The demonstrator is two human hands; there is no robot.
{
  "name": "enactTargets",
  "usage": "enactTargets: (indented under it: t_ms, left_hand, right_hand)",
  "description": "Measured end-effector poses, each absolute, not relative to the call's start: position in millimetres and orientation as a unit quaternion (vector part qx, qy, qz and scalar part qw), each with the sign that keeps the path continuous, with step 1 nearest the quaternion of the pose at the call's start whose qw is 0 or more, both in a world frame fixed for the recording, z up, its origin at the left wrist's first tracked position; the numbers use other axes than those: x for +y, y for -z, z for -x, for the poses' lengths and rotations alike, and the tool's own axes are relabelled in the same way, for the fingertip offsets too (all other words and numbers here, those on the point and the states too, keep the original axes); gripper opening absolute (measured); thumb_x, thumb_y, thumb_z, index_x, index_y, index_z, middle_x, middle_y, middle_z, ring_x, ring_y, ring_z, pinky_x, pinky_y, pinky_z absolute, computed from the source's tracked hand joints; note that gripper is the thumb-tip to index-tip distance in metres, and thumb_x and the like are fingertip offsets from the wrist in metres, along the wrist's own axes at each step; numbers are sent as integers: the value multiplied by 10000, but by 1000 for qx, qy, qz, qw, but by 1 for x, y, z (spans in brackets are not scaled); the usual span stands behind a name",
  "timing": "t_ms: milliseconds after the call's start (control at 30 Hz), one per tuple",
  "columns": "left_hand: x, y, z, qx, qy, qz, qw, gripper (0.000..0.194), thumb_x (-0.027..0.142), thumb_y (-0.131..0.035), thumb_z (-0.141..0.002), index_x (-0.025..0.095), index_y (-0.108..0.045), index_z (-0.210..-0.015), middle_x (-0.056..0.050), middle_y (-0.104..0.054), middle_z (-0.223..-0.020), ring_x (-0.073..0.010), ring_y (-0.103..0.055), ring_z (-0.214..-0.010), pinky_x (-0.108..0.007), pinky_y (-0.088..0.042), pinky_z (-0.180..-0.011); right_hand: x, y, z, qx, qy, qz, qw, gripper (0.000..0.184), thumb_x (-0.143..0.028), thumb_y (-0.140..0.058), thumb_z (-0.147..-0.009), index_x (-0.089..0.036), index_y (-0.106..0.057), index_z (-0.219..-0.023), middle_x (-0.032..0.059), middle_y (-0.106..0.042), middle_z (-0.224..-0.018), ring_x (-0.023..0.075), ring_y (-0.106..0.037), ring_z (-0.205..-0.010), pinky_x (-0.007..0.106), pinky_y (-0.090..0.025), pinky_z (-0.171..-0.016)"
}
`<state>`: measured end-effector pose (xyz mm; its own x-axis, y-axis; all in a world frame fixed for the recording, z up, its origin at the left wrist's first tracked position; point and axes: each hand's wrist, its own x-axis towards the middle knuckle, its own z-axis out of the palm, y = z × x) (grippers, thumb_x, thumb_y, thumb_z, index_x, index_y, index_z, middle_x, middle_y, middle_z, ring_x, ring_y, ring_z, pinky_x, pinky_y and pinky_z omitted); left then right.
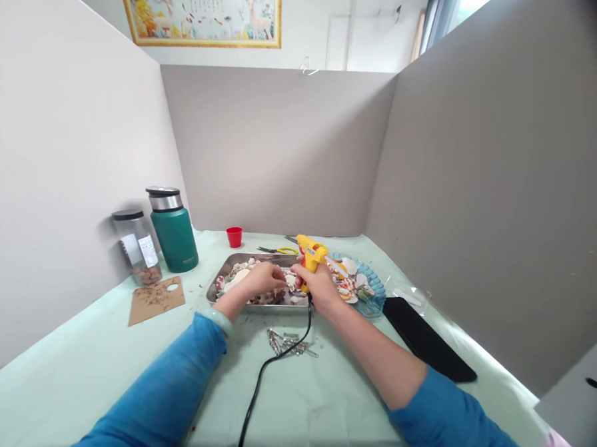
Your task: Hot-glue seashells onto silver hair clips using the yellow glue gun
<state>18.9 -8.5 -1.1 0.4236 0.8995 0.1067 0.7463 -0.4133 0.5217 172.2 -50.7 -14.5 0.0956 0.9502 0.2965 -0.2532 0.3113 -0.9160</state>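
Note:
My right hand point(322, 286) is wrapped round the handle of a yellow hot glue gun point(312, 251), its black cord point(266, 364) running down toward the table's near edge. Over a metal tray point(263, 309) of shells point(232, 278) is my left hand point(265, 278), fingers curled together; whatever is between the fingertips is too small to make out. Partly behind my right hand, a blue scalloped glass plate point(377, 293) holds more shells point(360, 280). Several small metal clips point(291, 344) lie in a loose pile in front of the tray.
At the left stand a green bottle point(174, 237) and a clear jar point(138, 248), with a brown board point(155, 303) before them. Behind the tray are a red cup point(234, 237) and yellow-handled pliers point(286, 251). A black flat object point(429, 340) lies right. Grey panels point(284, 144) enclose the table.

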Motion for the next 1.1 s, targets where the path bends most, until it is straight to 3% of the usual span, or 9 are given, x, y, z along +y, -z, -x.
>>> enactTargets:
  t_ms: [133,233,367,467,667,867,1000,1100]
  left_hand:
    - [-7,-1,-5,501,-258,-740,367,254,356,-657,-670,134,-663,-794,-46,-657,-698,-133,-570,-537,-231,-428,-491]
    - [-6,0,-1,500,-270,-724,392,240,308,-668,-655,130,-653,-815,-58,-666,-735,-149,-605,-570,-248,-464,-519]
    - [-8,2,-9,520,-220,-797,217,218,174,-633,-634,166,-701,-841,-56,-709,-827,-167,-634,-671,-250,-467,-621]
    - [-10,2,-24,482,-178,-853,97,229,173,-614,-662,208,-728,-857,-45,-723,-825,-190,-646,-772,-246,-453,-695]
    - [-10,3,-59,479,-52,-876,28,191,208,-570,-743,158,-716,-857,-135,-721,-867,-233,-668,-762,-277,-462,-683]
    - [-8,9,-64,508,-46,-860,0,215,237,-567,-751,165,-705,-899,-137,-716,-868,-233,-674,-794,-278,-473,-694]
    - [-10,3,-46,500,-80,-859,76,103,190,-581,-700,153,-674,-727,-95,-692,-730,-207,-656,-732,-267,-469,-671]
    - [-18,-5,-27,493,-175,-802,289,92,224,-598,-700,151,-622,-751,-50,-656,-673,-169,-624,-622,-256,-468,-569]
  right_hand:
    - [-51,14,-172,-487,-462,365,645,301,-256,-644,-641,-184,-511,-901,-89,-491,-477,101,-448,-412,227,-374,-438]
    - [-51,13,-172,-486,-464,369,642,322,-255,-656,-632,-182,-506,-907,-89,-499,-490,98,-445,-409,229,-368,-440]
    - [-52,13,-172,-488,-463,368,642,322,-248,-646,-622,-185,-500,-903,-94,-496,-484,101,-452,-407,230,-362,-442]
    - [-51,14,-172,-487,-465,369,640,295,-246,-625,-629,-187,-502,-891,-91,-498,-465,102,-456,-411,223,-359,-443]
    - [-47,17,-173,-477,-481,344,650,273,-238,-609,-635,-190,-490,-876,-94,-483,-422,98,-428,-384,221,-366,-431]
    - [-47,17,-172,-468,-474,344,662,266,-248,-607,-635,-193,-485,-865,-93,-473,-412,105,-429,-372,227,-357,-415]
    - [-50,15,-171,-464,-464,355,666,283,-267,-627,-629,-194,-488,-865,-94,-470,-443,102,-425,-384,238,-372,-435]
    - [-51,13,-170,-456,-453,358,677,298,-249,-635,-622,-198,-489,-877,-87,-492,-487,105,-439,-417,242,-379,-451]
